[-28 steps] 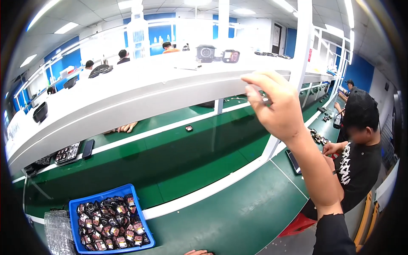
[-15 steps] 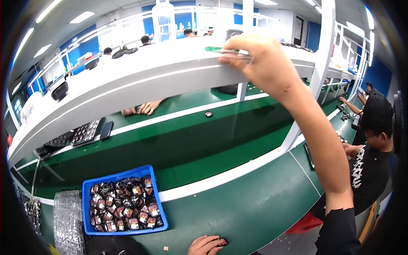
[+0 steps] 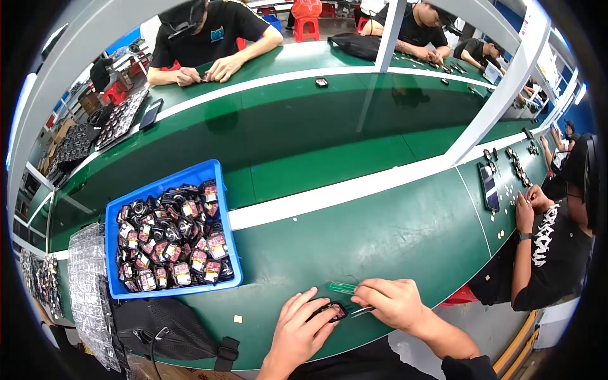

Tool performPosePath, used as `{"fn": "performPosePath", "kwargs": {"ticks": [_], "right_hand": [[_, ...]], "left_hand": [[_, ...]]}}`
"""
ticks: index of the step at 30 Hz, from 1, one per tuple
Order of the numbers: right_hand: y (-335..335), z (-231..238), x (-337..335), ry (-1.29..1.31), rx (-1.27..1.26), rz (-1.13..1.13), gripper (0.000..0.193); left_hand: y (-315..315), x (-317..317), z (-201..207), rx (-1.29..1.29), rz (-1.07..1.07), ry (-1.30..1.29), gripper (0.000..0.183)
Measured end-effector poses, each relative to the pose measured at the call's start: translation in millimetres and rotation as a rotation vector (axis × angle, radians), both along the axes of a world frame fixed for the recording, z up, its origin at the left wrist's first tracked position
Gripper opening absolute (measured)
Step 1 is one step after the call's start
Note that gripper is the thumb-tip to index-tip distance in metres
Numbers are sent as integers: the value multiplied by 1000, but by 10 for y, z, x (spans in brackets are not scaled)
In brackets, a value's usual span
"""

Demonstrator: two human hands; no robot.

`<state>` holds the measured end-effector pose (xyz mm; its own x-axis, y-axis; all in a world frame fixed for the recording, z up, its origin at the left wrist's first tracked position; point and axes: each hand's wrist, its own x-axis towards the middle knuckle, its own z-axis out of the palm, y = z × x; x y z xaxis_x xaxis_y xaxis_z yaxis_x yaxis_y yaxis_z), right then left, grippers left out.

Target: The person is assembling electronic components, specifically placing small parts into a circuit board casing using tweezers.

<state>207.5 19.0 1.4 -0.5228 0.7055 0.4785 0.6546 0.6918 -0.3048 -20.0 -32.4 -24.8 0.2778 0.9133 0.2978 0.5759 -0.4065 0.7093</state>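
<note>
Near the table's front edge, my left hand [image 3: 300, 330] holds a small black rounded-square device [image 3: 337, 310] against the green tabletop, its fingers laid over the near side. My right hand [image 3: 394, 305] is closed just right of it. A slim metal tool [image 3: 362, 311], tweezers-like, sticks out of that grip with its tip beside the device. From the same fingers a small green strip-like piece [image 3: 342, 288] points left; its exact kind is unclear. Left of my hands stands a blue bin [image 3: 237, 269] heaped with similar black devices [image 3: 180, 272] bearing pink and white labels.
A black bag [image 3: 161, 329] and bubble wrap [image 3: 92, 291] lie by the bin. A small beige square [image 3: 237, 319] rests on the green table [image 3: 304, 253]. White shelf posts [image 3: 497, 88] rise beyond. At right a co-worker's hands [image 3: 529, 202] work near a phone [image 3: 489, 187]; others sit across.
My right hand has come down from the white shelf to the device, still holding the green piece and metal tool. The view has tilted downward. My left hand remains at the device.
</note>
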Motion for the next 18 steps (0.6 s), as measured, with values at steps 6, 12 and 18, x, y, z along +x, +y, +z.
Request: {"fn": "performPosePath", "kwargs": {"ticks": [6, 12, 18], "right_hand": [[-175, -292, 31, -91, -12, -69, 27], [-88, -67, 195, -13, -273, -286, 50], [72, -204, 192, -144, -120, -382, 24]], "left_hand": [[8, 2, -19, -22, -1, 60, 32], [12, 26, 8, -63, 10, 113, 36], [-1, 32, 24, -94, 3, 123, 37]]}}
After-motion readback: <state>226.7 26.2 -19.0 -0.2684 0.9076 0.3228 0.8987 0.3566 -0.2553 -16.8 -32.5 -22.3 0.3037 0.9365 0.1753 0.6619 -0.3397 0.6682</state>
